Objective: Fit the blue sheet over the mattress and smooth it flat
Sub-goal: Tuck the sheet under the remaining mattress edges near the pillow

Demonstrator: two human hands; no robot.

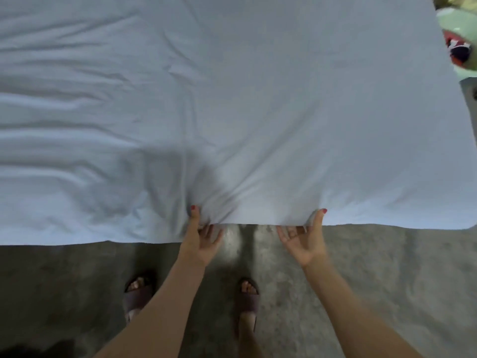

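Note:
The pale blue sheet (232, 99) covers the whole upper part of the head view, and the mattress beneath it is hidden. Its near edge hangs in front of me. My left hand (200, 237) pinches that edge, thumb on top and fingers underneath, with folds fanning out from the grip. My right hand (304, 240) pinches the same edge a little to the right, thumb on top, palm turned up below the cloth. The left half of the sheet is creased into long wrinkles; the right half lies smoother.
Grey concrete floor (387, 280) runs below the sheet's edge, with my two feet in dark slippers (247, 301) on it. A green, red and dark soft object (459, 45) lies beyond the sheet's right edge.

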